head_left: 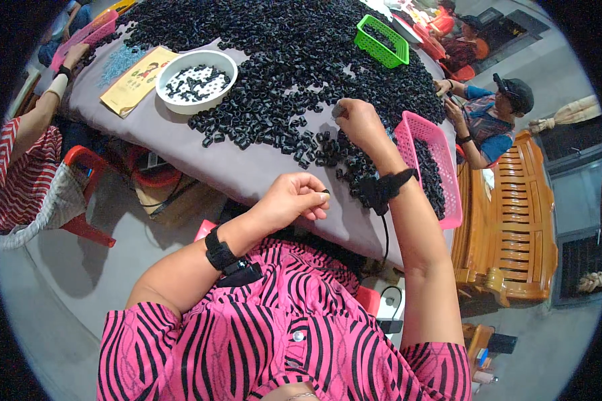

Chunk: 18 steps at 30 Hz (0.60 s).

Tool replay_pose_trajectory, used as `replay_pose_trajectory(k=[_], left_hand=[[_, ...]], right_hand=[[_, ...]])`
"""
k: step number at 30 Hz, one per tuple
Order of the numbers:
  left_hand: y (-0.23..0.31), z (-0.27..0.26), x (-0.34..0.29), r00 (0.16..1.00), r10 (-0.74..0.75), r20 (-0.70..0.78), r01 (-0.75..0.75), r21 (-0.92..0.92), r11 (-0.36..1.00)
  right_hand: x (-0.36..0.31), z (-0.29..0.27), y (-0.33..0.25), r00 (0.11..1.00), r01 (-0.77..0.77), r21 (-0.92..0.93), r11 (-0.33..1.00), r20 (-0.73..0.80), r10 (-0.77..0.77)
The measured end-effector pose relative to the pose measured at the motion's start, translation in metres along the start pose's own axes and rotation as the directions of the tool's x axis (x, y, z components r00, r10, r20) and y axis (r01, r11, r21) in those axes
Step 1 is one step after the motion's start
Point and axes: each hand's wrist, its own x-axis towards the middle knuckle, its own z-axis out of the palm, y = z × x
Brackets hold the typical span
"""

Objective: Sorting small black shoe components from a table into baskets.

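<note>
Just off the near edge of the table, my left hand (294, 200) is closed in a pinch. A small black piece (326, 192) shows at its thumb tip. My right hand (362, 123) hovers over the near side of the pile of small black ring-like parts (267, 87), fingers drawn together. Something dark grey shows at its fingertips, too small to tell apart from the parts behind. Beside my right forearm stands a pink basket (453, 180) holding more black parts. Both my wrists wear black bands.
A white round basin (197, 100) with some black parts stands at the left, next to a yellow booklet (137, 80) and light blue strands (119, 65). A green basket (381, 43) is farther back. Co-workers sit left and right. A wooden bench (515, 220) stands at right.
</note>
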Motion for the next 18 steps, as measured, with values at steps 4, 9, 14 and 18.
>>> replay_pose_trajectory(k=[4, 9, 14, 18], left_hand=[[0.003, 0.003, -0.001, 1.000, -0.003, 0.006, 0.004, -0.016, 1.000], [0.005, 0.005, -0.002, 1.000, -0.022, 0.014, 0.023, -0.049, 0.999], [0.012, 0.010, -0.003, 0.999, -0.046, 0.023, 0.047, -0.055, 0.997], [0.011, 0.008, -0.003, 0.998, -0.057, 0.023, 0.057, -0.043, 0.997]], right_hand=[[0.010, 0.006, 0.004, 1.000, 0.023, 0.056, 0.998, 0.020, -0.024], [0.028, 0.023, -0.003, 0.997, 0.056, 0.052, 0.997, -0.059, -0.053], [0.041, 0.034, -0.009, 0.993, 0.071, 0.087, 0.994, -0.096, -0.063], [0.034, 0.035, -0.026, 0.993, 0.117, 0.093, 0.989, -0.029, -0.115]])
